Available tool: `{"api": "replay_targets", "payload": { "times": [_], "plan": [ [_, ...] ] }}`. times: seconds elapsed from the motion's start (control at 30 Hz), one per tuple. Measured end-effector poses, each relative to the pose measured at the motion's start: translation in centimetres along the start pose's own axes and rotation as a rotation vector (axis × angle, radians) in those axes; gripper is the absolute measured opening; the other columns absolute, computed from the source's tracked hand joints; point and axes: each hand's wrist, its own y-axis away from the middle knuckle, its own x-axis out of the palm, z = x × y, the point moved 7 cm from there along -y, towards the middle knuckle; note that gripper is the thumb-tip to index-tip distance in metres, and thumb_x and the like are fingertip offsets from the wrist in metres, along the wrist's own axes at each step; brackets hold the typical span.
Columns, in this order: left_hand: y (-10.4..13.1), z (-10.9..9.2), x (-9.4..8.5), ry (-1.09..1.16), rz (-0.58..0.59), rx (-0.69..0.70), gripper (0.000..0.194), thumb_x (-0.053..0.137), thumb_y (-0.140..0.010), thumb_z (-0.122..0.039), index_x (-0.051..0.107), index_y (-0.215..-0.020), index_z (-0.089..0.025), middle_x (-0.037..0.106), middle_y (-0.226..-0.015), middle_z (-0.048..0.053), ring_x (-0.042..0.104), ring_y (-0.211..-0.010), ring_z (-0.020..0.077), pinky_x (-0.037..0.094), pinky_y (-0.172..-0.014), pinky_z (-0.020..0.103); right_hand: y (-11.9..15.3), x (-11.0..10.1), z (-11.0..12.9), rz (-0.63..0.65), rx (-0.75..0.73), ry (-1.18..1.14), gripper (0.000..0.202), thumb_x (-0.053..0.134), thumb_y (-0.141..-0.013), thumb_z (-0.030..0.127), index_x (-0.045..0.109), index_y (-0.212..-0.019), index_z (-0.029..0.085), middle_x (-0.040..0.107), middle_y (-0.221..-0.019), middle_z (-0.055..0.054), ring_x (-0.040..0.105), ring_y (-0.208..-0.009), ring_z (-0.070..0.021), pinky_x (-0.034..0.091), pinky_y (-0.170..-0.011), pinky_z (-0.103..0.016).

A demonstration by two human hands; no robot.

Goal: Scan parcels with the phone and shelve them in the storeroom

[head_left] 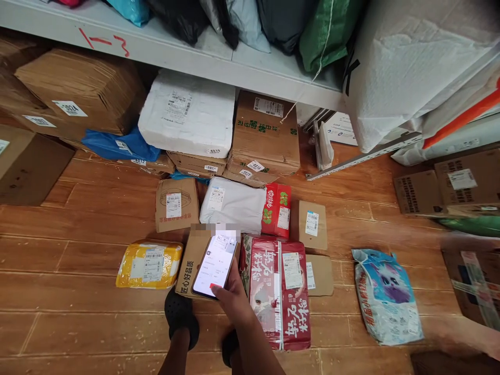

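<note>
One hand (234,299) enters from the bottom edge at centre frame and is closed around a phone (214,264), fingers wrapped behind its lower right edge, thumb at the bottom of the lit screen. Which of the person's hands this is cannot be told with confidence; it appears to be the right. The phone is held tilted, screen up, above a brown carton (190,271) with black printed characters on its side. No other hand of the person can be made out; a blurred limb (464,333) at the lower right corner may belong to someone else.

Just right of the phone lies a red printed box (281,297) with a white shipping label. To the left, on the wooden floor (58,323), is a yellow parcel (149,264). Beyond the phone lie a white soft parcel (232,204) and a small red box (276,209), touching each other. Two dark shoes (182,315) show below the phone. A patterned bag (386,297) lies well apart to the right. A white shelf (219,60) marked in red runs across the top.
</note>
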Motion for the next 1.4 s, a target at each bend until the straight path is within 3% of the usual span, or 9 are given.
{"api": "replay_targets", "payload": {
  "times": [0.2,0.4,0.63,0.73,0.83,0.93,1.03,1.23,1.4],
  "plan": [
    [0.7,-1.3,1.4,-0.066,0.104,0.009,0.049,0.034,-0.094,-0.048,0.046,-0.14,-0.036,0.04,-0.152,-0.008,0.031,-0.137,0.0388,0.047,-0.096,0.048,0.9,0.7,-2.9,0.0,0.036,-0.019,0.077,0.066,-0.062,0.009,0.038,-0.131,0.027,0.066,-0.126,-0.005,0.063,-0.114,-0.0249,0.049,-0.095,-0.038],
    [0.7,-1.3,1.3,0.024,0.066,0.014,0.048,0.041,-0.093,-0.044,0.043,-0.141,-0.041,0.046,-0.148,-0.01,0.036,-0.136,0.0368,0.055,-0.087,0.047,1.0,1.5,-3.8,0.03,0.078,0.007,0.083,0.063,-0.062,0.004,0.033,-0.135,0.027,0.068,-0.122,-0.005,0.065,-0.108,-0.0243,0.048,-0.095,-0.039],
    [1.0,-0.7,0.1,-0.122,0.117,-0.01,0.059,0.066,-0.079,-0.033,0.051,-0.136,-0.034,0.06,-0.135,-0.002,0.045,-0.133,0.031,0.059,-0.084,0.034,0.9,3.2,-4.0,0.084,0.122,-0.031,0.089,0.082,-0.051,0.014,0.041,-0.129,0.027,0.069,-0.116,-0.006,0.065,-0.107,-0.0284,0.049,-0.096,-0.042],
    [1.5,-0.9,0.7,-0.154,0.115,-0.038,0.072,0.074,-0.07,-0.031,0.049,-0.137,-0.031,0.06,-0.135,0.003,0.048,-0.13,0.0336,0.059,-0.082,0.039,0.8,3.5,-4.4,0.091,0.146,-0.014,0.086,0.086,-0.051,0.017,0.044,-0.127,0.025,0.07,-0.113,-0.007,0.067,-0.104,-0.0297,0.049,-0.096,-0.045],
    [1.7,-1.9,2.3,-0.194,0.085,-0.083,0.062,0.067,-0.076,-0.033,0.051,-0.136,-0.032,0.059,-0.135,0.0,0.046,-0.13,0.0383,0.057,-0.083,0.044,0.7,3.5,-5.0,0.088,0.163,0.016,0.086,0.087,-0.05,0.017,0.046,-0.125,0.025,0.069,-0.115,-0.007,0.063,-0.11,-0.0305,0.049,-0.095,-0.043],
    [1.4,-3.0,3.5,-0.217,0.041,-0.12,0.054,0.058,-0.082,-0.023,0.053,-0.133,-0.037,0.059,-0.135,-0.007,0.045,-0.129,0.0375,0.053,-0.089,0.041,0.4,3.6,-5.4,0.091,0.18,0.013,0.084,0.087,-0.049,0.017,0.047,-0.122,0.026,0.069,-0.116,-0.005,0.059,-0.119,-0.0311,0.046,-0.099,-0.044],
    [0.7,-3.0,2.6,-0.205,0.003,-0.127,0.057,0.049,-0.085,-0.013,0.049,-0.136,-0.037,0.057,-0.137,-0.008,0.045,-0.13,0.0328,0.051,-0.094,0.037,0.1,3.8,-5.7,0.092,0.184,-0.009,0.08,0.086,-0.049,0.017,0.049,-0.119,0.026,0.069,-0.115,-0.004,0.06,-0.116,-0.0305,0.042,-0.102,-0.045],
    [0.1,-1.2,0.0,-0.08,0.132,0.026,0.048,0.055,-0.088,-0.035,0.05,-0.136,-0.038,0.049,-0.146,-0.005,0.036,-0.137,0.0343,0.052,-0.092,0.038,-1.1,3.3,-7.4,0.035,0.226,-0.07,0.053,0.075,-0.06,0.024,0.054,-0.109,0.027,0.074,-0.1,0.001,0.064,-0.111,-0.0256,0.043,-0.103,-0.042],
    [0.1,-1.2,-0.2,-0.046,0.085,0.031,0.041,0.036,-0.096,-0.039,0.055,-0.133,-0.033,0.052,-0.143,-0.005,0.035,-0.138,0.0327,0.048,-0.095,0.041,-3.4,2.1,-10.1,-0.022,0.237,-0.061,0.048,0.077,-0.063,0.048,0.058,-0.101,0.025,0.075,-0.098,-0.003,0.068,-0.101,-0.0281,0.052,-0.088,-0.043]
  ]
}}
